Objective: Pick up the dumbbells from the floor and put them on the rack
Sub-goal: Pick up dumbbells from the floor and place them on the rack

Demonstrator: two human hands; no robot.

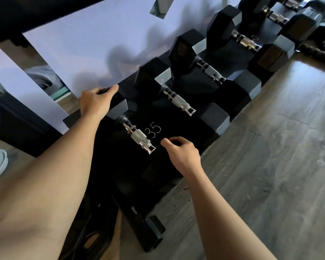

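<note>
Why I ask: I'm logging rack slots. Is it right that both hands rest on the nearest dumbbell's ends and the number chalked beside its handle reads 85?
Not quite: the head view shows the number reads 35, not 85. The left hand and right hand do rest on the nearest dumbbell's ends.

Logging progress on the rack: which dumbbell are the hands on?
The nearest dumbbell, at the row's near end. The left hand rests on its far head, the right hand on its near head; the others stand untouched.

Two bare forearms, no sleeves, left hand (96, 102), right hand (182, 152), seemingly ringless
</note>
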